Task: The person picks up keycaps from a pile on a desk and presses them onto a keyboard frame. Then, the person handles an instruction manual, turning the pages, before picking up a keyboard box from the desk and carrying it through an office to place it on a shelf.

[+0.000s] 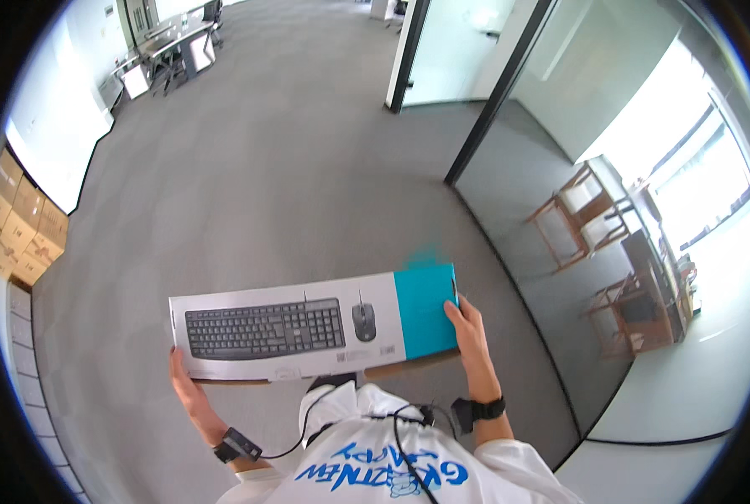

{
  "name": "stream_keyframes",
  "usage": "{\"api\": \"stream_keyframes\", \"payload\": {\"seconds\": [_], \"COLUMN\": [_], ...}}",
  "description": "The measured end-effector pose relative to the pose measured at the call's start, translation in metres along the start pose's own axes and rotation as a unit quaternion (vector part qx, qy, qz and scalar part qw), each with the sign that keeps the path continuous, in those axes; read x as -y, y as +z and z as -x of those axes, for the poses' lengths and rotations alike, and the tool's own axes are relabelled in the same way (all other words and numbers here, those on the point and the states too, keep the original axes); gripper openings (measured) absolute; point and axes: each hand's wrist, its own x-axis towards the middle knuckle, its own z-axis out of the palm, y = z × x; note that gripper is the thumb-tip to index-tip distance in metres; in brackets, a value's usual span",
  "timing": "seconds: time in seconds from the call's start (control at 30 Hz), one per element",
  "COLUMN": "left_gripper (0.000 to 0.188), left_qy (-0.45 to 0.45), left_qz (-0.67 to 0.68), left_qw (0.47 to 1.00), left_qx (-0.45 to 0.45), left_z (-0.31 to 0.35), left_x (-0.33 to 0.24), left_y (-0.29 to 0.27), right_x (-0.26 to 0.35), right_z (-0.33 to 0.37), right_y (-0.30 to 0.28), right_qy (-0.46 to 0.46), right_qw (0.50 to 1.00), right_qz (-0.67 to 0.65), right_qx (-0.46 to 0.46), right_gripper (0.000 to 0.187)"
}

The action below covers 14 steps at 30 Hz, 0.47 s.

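A long white and teal keyboard-and-mouse box [375, 336] spans the space in front of my body, its printed face turned up toward me. It shows a black keyboard and a black mouse. My left hand [183, 378] grips the box's left end near the lower corner, with most of its fingers hidden underneath. At the teal end, my right hand [467, 328] holds on with the thumb over the edge. The box tilts slightly, its right end a bit higher in the picture. Each wrist wears a black strap, and cables run across my white shirt.
Grey carpet [249, 168] stretches ahead. Cardboard boxes [26, 223] are stacked along the left wall. A glass partition [518, 210] runs along the right, with wooden chairs [581, 210] and a table behind it. An open door [451, 55] and a desk [173, 42] are farther off.
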Motion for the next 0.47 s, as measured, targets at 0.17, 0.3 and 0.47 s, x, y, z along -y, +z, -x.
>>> {"api": "stream_keyframes", "payload": {"seconds": [0.17, 0.3, 0.47], "left_gripper": [0.068, 0.050, 0.038], "left_qy": [-0.138, -0.108, -0.056], "left_qz": [0.042, -0.051, -0.199], "left_qw": [0.989, 0.987, 0.966], "left_qx": [0.014, 0.104, 0.157], "left_z": [-0.036, -0.076, -0.120], "left_x": [0.021, 0.045, 0.062], "left_y": [0.018, 0.026, 0.043], "right_x": [-0.048, -0.110, -0.172], "right_z": [0.025, 0.036, -0.007], "right_y": [-0.001, 0.028, 0.066], "right_qy": [-0.010, 0.003, 0.087], "right_qw": [0.996, 0.990, 0.978], "right_qz": [-0.044, -0.091, -0.095], "right_qx": [-0.079, -0.110, -0.164], "right_gripper": [0.049, 0.044, 0.051]}}
